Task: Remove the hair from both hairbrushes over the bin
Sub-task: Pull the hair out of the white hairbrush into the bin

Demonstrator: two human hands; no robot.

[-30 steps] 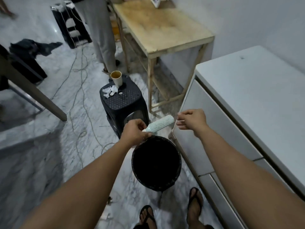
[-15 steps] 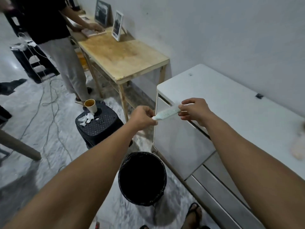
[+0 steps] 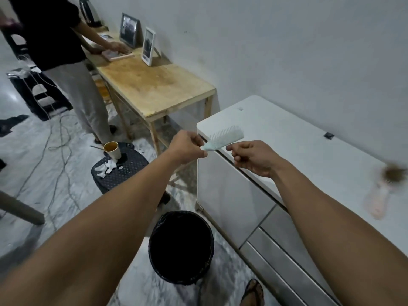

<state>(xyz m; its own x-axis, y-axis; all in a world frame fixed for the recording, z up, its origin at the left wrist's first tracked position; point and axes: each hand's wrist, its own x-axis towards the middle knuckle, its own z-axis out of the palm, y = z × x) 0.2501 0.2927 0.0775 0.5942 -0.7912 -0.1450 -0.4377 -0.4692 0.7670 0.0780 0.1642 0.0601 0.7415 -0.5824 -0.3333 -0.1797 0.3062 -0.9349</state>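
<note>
- Pale mint plastic hairbrush [image 3: 225, 139] is held by its handle end in the left hand [image 3: 187, 147], fingers pinched tight on it, bristles pointing up; its head lies over the near left corner of the white cabinet [image 3: 287, 138].
- Its long axis runs from the left hand up and to the right, so the bristled head lies just beside the right hand [image 3: 251, 157].
- That right hand is loosely curled, fingertips near the brush's underside but not on it; whether it pinches any hair I cannot tell.
- No hair shows among the bristles, so this brush looks done, in my judgement.
- Pink hairbrush [image 3: 384, 191], blurred, lies at the cabinet's right edge with a brown tuft of hair [image 3: 394, 173] on its head, handle towards the person; the right hand is nearer to it.
- Black-lined bin [image 3: 152, 246] stands on the floor against the cabinet front, below and nearer than both hands; the mint brush is not above it.
</note>
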